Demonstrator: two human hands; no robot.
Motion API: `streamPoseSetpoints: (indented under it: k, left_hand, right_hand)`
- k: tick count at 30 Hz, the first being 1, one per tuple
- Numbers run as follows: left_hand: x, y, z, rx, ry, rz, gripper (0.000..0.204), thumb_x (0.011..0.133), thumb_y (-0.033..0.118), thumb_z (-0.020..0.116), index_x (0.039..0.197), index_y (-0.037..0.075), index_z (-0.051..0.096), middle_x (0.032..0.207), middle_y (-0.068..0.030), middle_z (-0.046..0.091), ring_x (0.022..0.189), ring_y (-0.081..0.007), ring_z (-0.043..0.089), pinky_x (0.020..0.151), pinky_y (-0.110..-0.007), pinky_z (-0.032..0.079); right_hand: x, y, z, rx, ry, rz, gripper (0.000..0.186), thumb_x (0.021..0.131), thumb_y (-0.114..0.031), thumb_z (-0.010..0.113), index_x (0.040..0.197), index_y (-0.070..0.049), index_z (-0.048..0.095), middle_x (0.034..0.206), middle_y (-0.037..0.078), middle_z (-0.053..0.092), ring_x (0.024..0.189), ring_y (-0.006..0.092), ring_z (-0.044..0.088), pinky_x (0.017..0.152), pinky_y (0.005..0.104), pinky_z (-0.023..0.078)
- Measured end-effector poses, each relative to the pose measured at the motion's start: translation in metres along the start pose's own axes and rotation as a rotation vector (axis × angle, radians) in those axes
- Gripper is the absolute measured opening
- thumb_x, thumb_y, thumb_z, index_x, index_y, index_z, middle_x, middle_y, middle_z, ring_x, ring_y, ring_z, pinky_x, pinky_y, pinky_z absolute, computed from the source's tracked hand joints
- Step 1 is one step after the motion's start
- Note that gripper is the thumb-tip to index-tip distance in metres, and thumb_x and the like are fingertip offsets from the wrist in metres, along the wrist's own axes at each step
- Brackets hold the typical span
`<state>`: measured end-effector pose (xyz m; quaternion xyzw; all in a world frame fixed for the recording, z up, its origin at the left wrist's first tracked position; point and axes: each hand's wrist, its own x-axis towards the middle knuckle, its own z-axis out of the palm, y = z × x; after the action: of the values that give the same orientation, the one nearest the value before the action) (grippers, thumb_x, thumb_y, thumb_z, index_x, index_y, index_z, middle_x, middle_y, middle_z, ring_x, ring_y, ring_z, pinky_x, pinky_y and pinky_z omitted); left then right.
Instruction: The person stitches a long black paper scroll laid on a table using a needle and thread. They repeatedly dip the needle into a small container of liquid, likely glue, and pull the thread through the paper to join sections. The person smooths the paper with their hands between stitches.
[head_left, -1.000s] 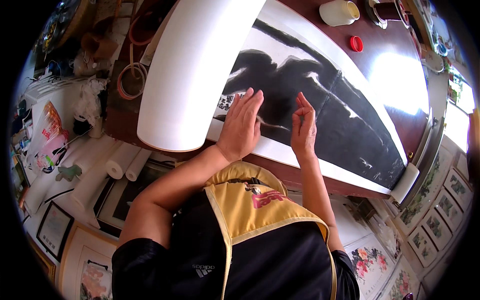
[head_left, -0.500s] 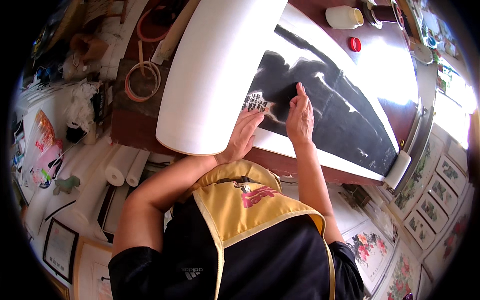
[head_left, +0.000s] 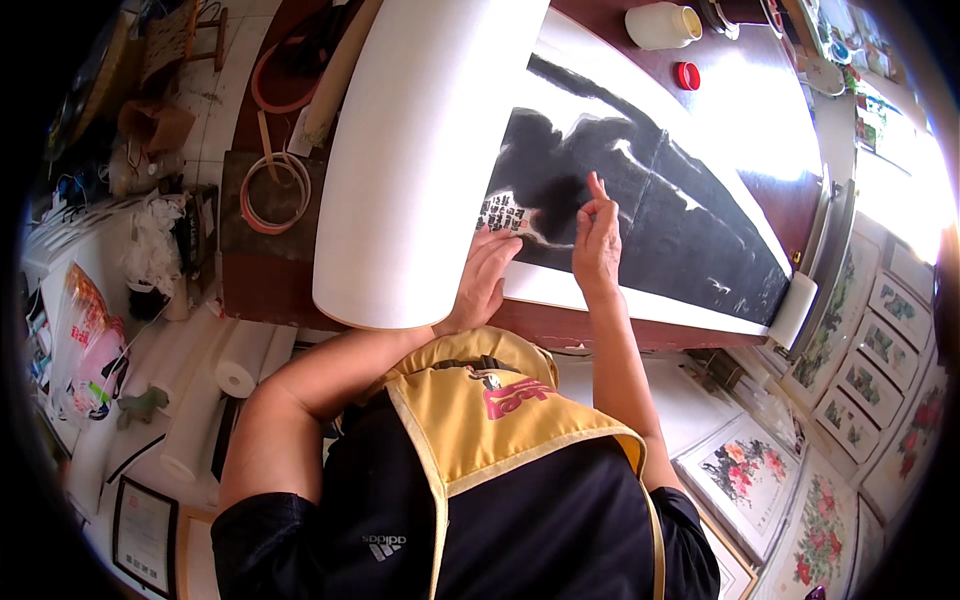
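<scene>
A wide white paper roll (head_left: pixel 410 160) lies across the left part of a dark ink painting (head_left: pixel 680 250) with white borders and a small block of calligraphy. My left hand (head_left: pixel 480 275) rests beside the roll's right edge, fingers stretched out over the lower border near the calligraphy, its wrist low by the table edge. My right hand (head_left: pixel 598 240) is on or just above the black painted area, seen edge-on, its index finger extended and the others slightly bent; I see nothing held in it. A small white roll (head_left: pixel 793 308) lies at the painting's right end.
The dark red table (head_left: pixel 250 305) carries tape rolls (head_left: pixel 262 215) and a wooden strip (head_left: pixel 338 75) at left, a cream jar (head_left: pixel 655 27) and red lid (head_left: pixel 688 76) at back. Paper rolls (head_left: pixel 240 365) and flower paintings (head_left: pixel 745 470) lie beyond the near edge.
The large roll has shifted right. My left hand has moved from over the painting down against the roll's right side. My right hand's fingertips sit slightly higher in view than a second ago.
</scene>
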<state>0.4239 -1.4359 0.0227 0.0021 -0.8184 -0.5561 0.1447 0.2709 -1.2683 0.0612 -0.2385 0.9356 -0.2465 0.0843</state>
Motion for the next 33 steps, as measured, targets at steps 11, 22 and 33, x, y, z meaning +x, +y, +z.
streamPoseSetpoints:
  k: [11,22,33]
  left_hand:
    - [0.003,0.002,-0.001,0.027,-0.028,0.022,0.059,0.075,-0.006,0.063,0.133,-0.001,0.056,0.129,-0.0173,0.063,0.128,-0.0354,0.057,0.115,-0.052,0.041]
    - [0.001,0.0,-0.001,0.135,-0.042,0.071,0.059,0.076,-0.002,0.064,0.134,-0.002,0.056,0.129,-0.0203,0.062,0.127,-0.0372,0.056,0.116,-0.051,0.039]
    - [0.008,0.021,0.007,0.22,-0.096,0.024,0.061,0.08,-0.003,0.064,0.139,-0.001,0.05,0.132,-0.0196,0.06,0.134,-0.0386,0.05,0.118,-0.054,0.033]
  right_hand:
    - [0.016,-0.006,-0.01,-0.13,-0.128,-0.1,0.045,0.097,0.002,0.05,0.142,0.002,0.045,0.109,0.015,0.062,0.135,0.0374,0.051,0.111,0.0478,0.04]
    - [-0.007,0.032,-0.023,0.636,0.303,0.461,0.002,0.104,-0.007,0.055,0.103,-0.005,0.053,0.099,0.006,0.063,0.094,0.0123,0.061,0.084,0.0259,0.05]
    - [0.019,0.029,-0.014,0.276,0.157,0.512,0.015,0.086,-0.02,0.072,0.093,-0.006,0.074,0.08,0.005,0.074,0.075,0.0159,0.07,0.074,0.0305,0.054]
